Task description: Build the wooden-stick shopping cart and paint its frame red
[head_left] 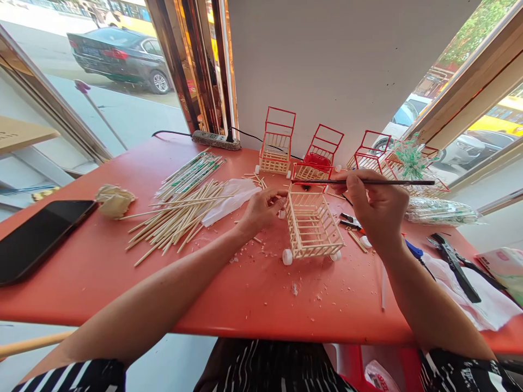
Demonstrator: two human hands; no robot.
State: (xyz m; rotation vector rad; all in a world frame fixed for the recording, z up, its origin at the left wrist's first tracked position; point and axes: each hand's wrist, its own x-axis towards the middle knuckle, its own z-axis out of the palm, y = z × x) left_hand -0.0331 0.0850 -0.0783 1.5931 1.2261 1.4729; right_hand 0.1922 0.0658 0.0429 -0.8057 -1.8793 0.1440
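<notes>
A small cart [312, 226] built of pale wooden sticks, with white wheels, stands on the red table [229, 288] in front of me. My left hand [261, 209] rests against its far left corner, fingers pinched on the frame. My right hand [376, 207] is closed around a thin dark brush [368, 182], held level above the cart's far edge, where a red-painted handle frame [308, 175] sits.
Three finished carts with red frames [278, 144] [321, 155] [370, 155] line the wall. Loose sticks [180, 218] lie at left beside a black phone [38, 237]. A power strip [216, 140], scissors [453, 264], wrapped stick packs [443, 211] and wood shavings are scattered around.
</notes>
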